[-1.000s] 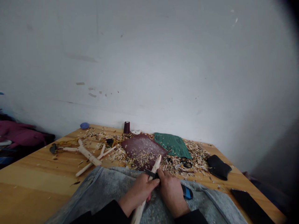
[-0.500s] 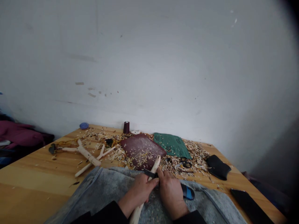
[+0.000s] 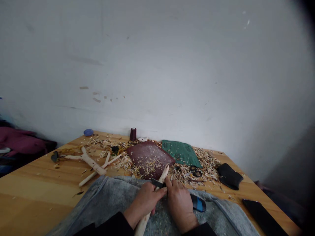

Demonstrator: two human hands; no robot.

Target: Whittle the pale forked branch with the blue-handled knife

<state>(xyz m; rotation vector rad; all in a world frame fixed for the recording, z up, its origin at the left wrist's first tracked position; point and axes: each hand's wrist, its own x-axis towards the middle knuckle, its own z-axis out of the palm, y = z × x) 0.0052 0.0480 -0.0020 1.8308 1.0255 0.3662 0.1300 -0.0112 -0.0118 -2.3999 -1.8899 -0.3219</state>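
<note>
My left hand [image 3: 144,200] is wrapped round a pale peeled stick [image 3: 142,226], which slants up and away from me over a grey cloth [image 3: 115,190]. The stick's far end has a dark spot. Closed in my right hand [image 3: 180,203] is a knife with a black and blue handle [image 3: 199,204], its butt sticking out to the right. The dark blade [image 3: 157,183] lies across the stick just ahead of my left hand. My left thumb reaches toward the blade by my right fingers; whether it touches the blade I cannot tell.
Wood shavings [image 3: 209,164] cover much of the wooden table [image 3: 31,193]. Forked peeled branches [image 3: 92,164] lie left. Beyond my hands are a maroon sheet [image 3: 147,154], a green sheet [image 3: 182,152], scissors [image 3: 196,173] and a thread spool [image 3: 133,134]. A black pad [image 3: 229,176] and a phone [image 3: 264,216] lie right.
Both hands keep their grips with hardly any movement. The stick's near end has shifted slightly left, and the knife handle's butt sits a little lower and further right.
</note>
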